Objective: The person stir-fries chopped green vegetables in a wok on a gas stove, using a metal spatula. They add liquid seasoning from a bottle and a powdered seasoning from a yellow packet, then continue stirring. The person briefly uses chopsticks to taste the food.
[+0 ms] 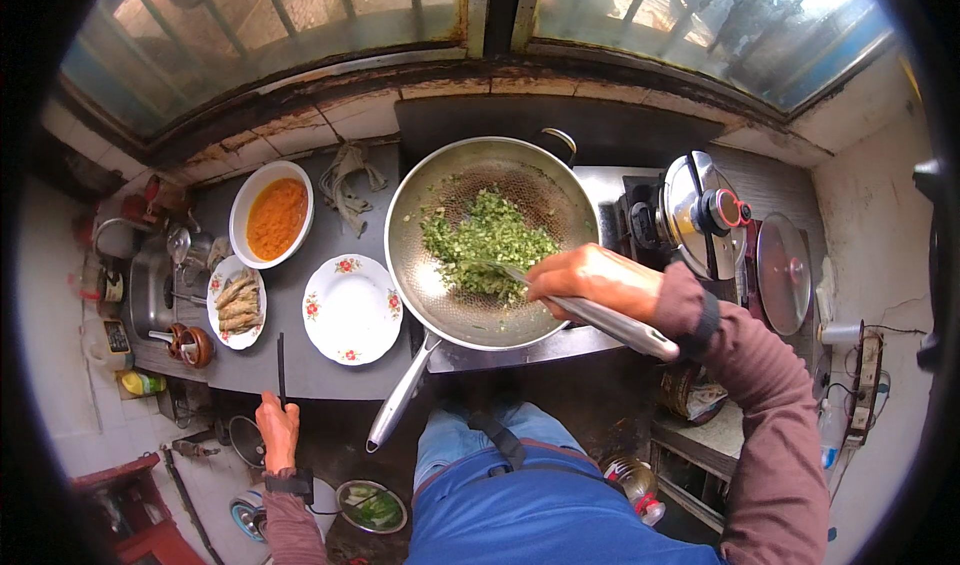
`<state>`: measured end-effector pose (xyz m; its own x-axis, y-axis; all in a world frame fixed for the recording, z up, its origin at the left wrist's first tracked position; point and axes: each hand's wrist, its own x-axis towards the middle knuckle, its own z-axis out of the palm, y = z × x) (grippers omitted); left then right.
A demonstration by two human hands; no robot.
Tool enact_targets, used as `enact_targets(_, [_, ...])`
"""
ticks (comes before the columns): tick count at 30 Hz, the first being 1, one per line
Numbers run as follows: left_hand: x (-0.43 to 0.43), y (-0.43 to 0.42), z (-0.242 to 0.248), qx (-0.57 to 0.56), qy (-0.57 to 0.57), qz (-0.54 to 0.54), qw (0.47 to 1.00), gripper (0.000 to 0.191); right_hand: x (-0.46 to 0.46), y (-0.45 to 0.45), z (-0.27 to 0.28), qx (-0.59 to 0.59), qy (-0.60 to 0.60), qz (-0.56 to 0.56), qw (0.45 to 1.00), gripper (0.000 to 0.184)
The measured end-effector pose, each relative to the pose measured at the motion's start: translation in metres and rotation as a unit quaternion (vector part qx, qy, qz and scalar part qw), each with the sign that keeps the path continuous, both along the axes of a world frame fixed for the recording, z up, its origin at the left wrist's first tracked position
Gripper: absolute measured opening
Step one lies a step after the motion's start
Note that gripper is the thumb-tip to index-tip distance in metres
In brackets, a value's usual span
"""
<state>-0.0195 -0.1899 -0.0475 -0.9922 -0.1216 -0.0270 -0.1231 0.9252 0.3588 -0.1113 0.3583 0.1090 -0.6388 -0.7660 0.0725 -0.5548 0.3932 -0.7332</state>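
My right hand (pixel 592 280) grips the metal handle of a cooking utensil (pixel 615 326), whose far end reaches into chopped green vegetables (pixel 487 242). They lie in the middle of a large wok (pixel 409 295) with a textured metal inside; its long handle points toward me at the lower left. My left hand (pixel 279 426), below the counter's front edge, is closed around dark chopsticks (pixel 281 362) that point away from me. Between the chopsticks and the wok sits a white floral plate (pixel 352 310) with no food on it.
A white bowl of orange mash (pixel 276 220), an oval plate of small fish-like pieces (pixel 238 306) and a grey rag (pixel 349 182) lie on the left counter. At the right are a pressure cooker (pixel 701 216) and a glass lid (pixel 784 274). A sink (pixel 150 287) is far left.
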Motion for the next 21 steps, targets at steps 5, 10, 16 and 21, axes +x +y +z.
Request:
enact_targets(5, [0.006, 0.005, 0.010, 0.005, 0.026, 0.000, 1.000, 0.018, -0.030, 0.012, -0.021, 0.006, 0.097, -0.125, 0.987, 0.024])
enact_targets(10, [0.017, 0.006, 0.013, 0.005, 0.022, 0.004, 1.000, 0.020, -0.028, 0.032, -0.014, 0.059, 0.078, -0.347, 0.933, 0.012])
enact_targets(16, [0.018, 0.007, 0.007, 0.022, 0.005, 0.006, 1.000, 0.021, -0.046, -0.009, -0.028, 0.020, 0.040, -0.427, 0.903, 0.010])
enact_targets(21, [0.016, -0.001, 0.007, 0.033, -0.008, 0.010, 0.999, 0.021, -0.063, -0.023, -0.027, 0.021, 0.040, -0.325, 0.945, 0.017])
